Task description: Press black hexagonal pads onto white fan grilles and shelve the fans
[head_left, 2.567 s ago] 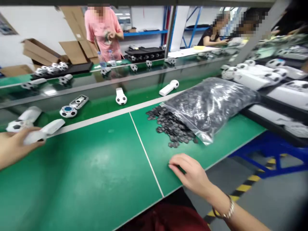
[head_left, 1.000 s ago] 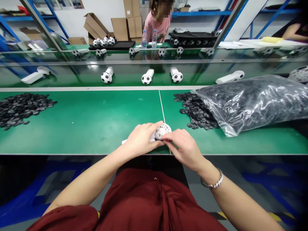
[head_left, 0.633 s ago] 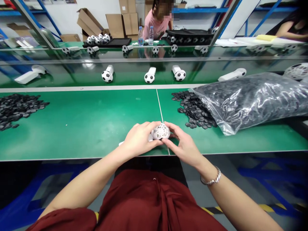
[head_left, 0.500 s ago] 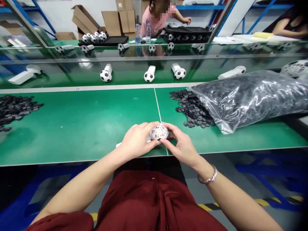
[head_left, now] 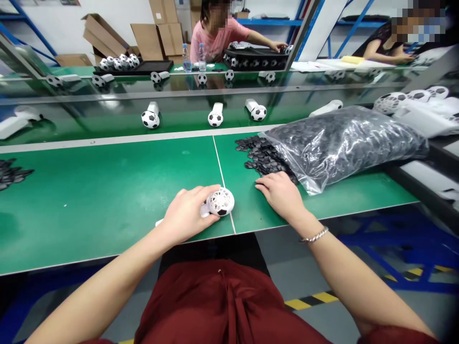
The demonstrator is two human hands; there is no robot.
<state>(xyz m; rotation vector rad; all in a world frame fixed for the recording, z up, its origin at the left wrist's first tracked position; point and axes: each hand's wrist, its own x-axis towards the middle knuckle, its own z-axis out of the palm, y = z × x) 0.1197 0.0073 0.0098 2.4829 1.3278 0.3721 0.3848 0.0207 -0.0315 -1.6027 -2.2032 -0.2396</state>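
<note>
— Football-shaped fan [head_left: 219, 202]: where is it found?

— It is held at the near edge of the green table [head_left: 107, 191], just left of the white dividing line. Its white lattice head is turned up, and one dark panel is seen in the grille. The handle is covered by the left hand [head_left: 186, 214], whose fingers are curled around it.

— And the right hand [head_left: 281, 193]?

— It is laid palm down on the table to the right of the line, fingers loosely spread and pointing left. Its fingertips are placed at the near edge of the loose black pieces [head_left: 260, 155]. Whether a piece is pinched cannot be told.

— What is kept in containers?

— A clear plastic bag [head_left: 344, 141] is lain on its side at the right, packed with black pieces; more are spilled out of its open left end onto the table. A smaller heap of black pieces [head_left: 10, 172] is seen at the far left edge. Finished fans [head_left: 215, 116] are lined along the belt beyond the table. Farther off, a black tray [head_left: 138, 67] is loaded with more footballs, and another tray [head_left: 256, 55] is reached into by a person in pink [head_left: 218, 36].
</note>
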